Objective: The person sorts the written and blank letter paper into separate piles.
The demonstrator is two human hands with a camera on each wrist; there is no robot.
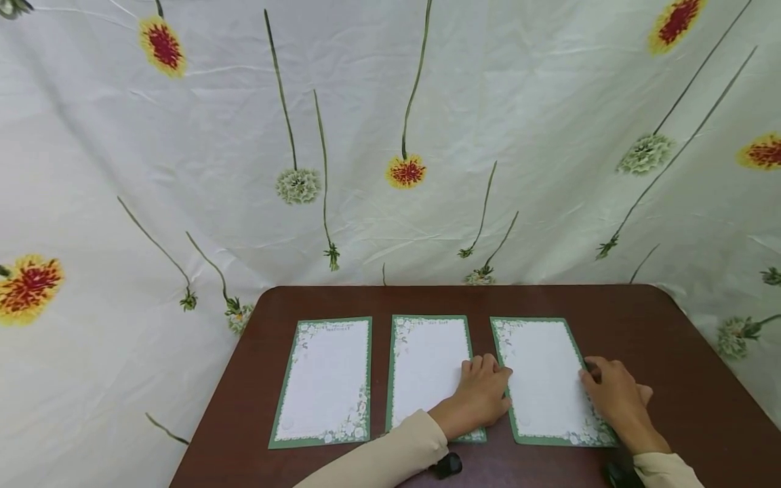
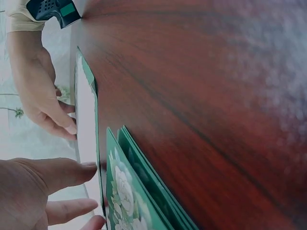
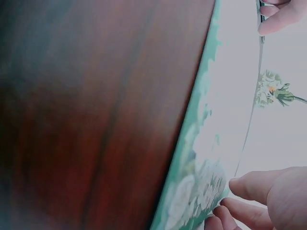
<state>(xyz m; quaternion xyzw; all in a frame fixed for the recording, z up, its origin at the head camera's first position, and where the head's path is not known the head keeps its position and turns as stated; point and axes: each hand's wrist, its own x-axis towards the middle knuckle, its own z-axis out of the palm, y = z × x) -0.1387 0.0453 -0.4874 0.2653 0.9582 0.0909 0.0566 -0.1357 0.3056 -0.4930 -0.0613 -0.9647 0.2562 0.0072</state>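
Three white sheets with green floral borders lie in a row on a brown table: a left sheet, a middle sheet and a right sheet. My left hand reaches across the middle one, fingertips at the left edge of the right sheet. At that sheet's right edge is my right hand, its thumb and fingertips spread along the border. Seen from the left wrist, the left thumb and fingers are extended beside the sheet, near a green-edged stack of floral sheets. The left forearm hides part of the middle sheet's bottom.
The brown table has rounded back corners. Behind it hangs a white cloth printed with flowers. A black device shows at the left wrist, and another by the right wrist.
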